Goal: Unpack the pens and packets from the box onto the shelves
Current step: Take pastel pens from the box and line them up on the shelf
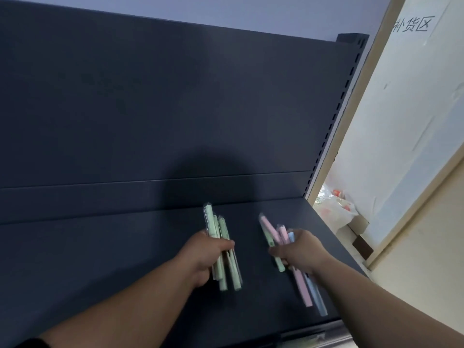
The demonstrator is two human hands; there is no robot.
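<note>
Head view: left hand (204, 257) fingers grip green pens (218, 228), right hand (300, 251) grips mixed pens (305, 290) over shelf (100, 252); next, lay them down toward 12 o'clock.

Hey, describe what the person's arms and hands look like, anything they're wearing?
Both forearms are bare, no sleeves. The left hand and right hand wear no gloves; no rings show. A dark strip crosses the left arm at the picture's bottom corner, a sleeve edge or a band; I cannot tell which.
</note>
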